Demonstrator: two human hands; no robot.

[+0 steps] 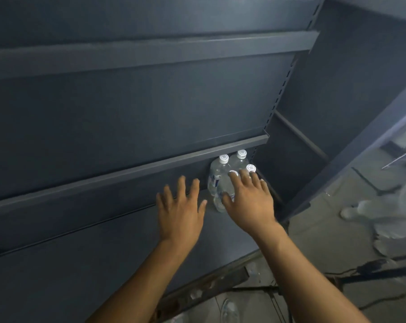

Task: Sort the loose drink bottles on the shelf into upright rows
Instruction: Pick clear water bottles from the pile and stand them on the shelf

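Front pair of water bottles (217, 183) half hidden under right hand (248, 202); labels blurred. Pale shape (383, 213) at 3 o'clock, unreadable.
Four bottles, four white caps (223, 158), upright, two-by-two, right end of shelf (118, 243), just beside side panel (290, 159).
Right hand flat, fingers spread over front caps, gripping nothing.
Left hand (180, 212) spread wide, holding nothing, just beside cluster at 9 o'clock.
Open shelf surface runs toward 9 o'clock.

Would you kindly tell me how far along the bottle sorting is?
Done: four capped bottles stand upright, two by two, in the shelf corner. In hand: the right hand rests on the front pair; the left hand is open beside them, empty. Left: blurred bottle-like shapes lie below the shelf, so more may remain.
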